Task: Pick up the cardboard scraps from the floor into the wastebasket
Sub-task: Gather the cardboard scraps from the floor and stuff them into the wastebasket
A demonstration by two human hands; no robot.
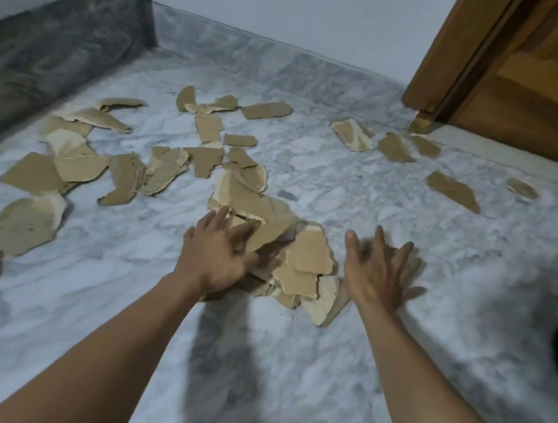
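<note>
A heap of cardboard scraps lies on the marble floor, with loose scraps strewn beyond it and to its left, and a few beyond it to the right by the wooden door. The left hand rests on the heap's left side, fingers spread, gripping nothing; the right hand, blurred, is just right of the heap, fingers splayed, empty

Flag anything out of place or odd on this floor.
Torn cardboard scraps litter the marble floor, from the step at left to the door at right. The left hand rests on the middle heap; the right hand is open beside it.
</note>
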